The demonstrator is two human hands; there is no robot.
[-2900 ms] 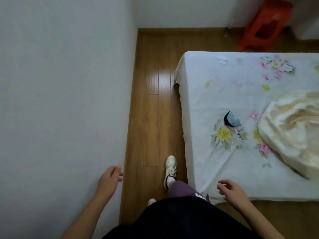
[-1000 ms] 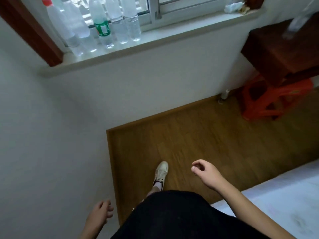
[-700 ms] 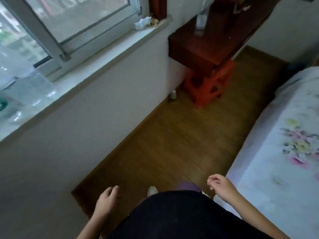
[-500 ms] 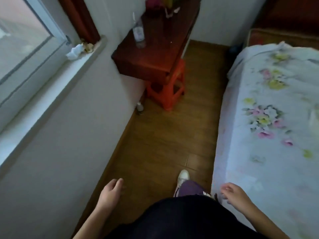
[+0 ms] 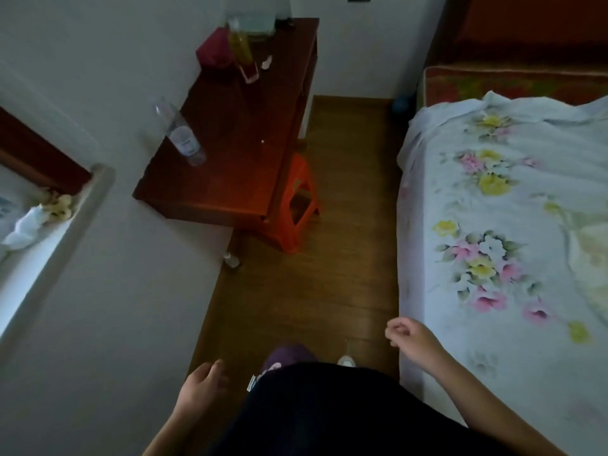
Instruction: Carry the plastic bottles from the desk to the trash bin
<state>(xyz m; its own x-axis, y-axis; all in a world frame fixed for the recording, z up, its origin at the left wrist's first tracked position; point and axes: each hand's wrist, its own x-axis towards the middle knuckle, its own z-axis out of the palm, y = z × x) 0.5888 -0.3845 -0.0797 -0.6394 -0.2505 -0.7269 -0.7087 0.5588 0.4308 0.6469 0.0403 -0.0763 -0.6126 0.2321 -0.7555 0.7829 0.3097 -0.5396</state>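
Observation:
A dark red wooden desk stands against the left wall ahead of me. On its near left corner stands a clear plastic bottle with a white label. Farther back on the desk is a second bottle with yellowish contents. My left hand hangs low near the wall, empty, fingers loosely apart. My right hand hovers by the bed's edge, empty, fingers loosely curled. Both hands are far from the desk. No trash bin is in view.
An orange plastic stool sits under the desk. A small bottle stands on the wooden floor by the wall. A bed with a floral sheet fills the right side. A window sill with crumpled tissue is at left.
I have turned from the window wall and now face down the aisle toward the desk, which is closer. Both hands stay empty; the right one has lifted slightly.

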